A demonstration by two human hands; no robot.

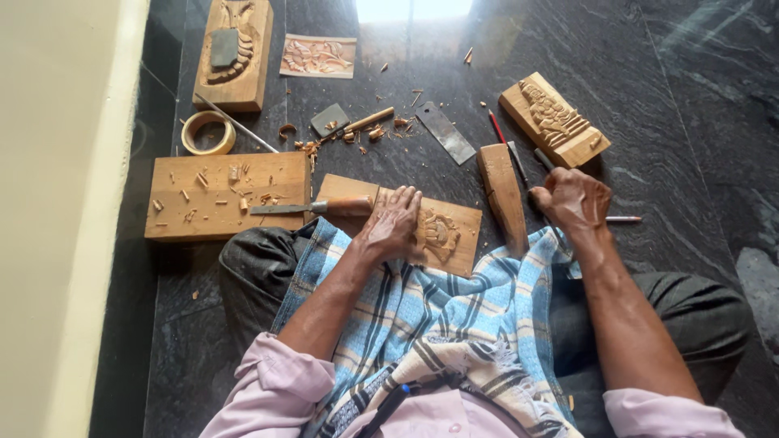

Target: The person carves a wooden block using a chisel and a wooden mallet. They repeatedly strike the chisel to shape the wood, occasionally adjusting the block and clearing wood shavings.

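Left hand (393, 223) flat, fingers spread, pressing carved wood panel (442, 235) on the lap cloth (438, 316); right hand (572, 199), arm extended, grip fisted around a thin tool (542, 158) beside wooden mallet (501, 193).

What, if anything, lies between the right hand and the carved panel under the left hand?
A wooden mallet lies on the floor between the right hand and the carved panel, running away from the person beside the panel's right edge. The left hand rests flat on the panel. The right hand is closed around a thin tool.
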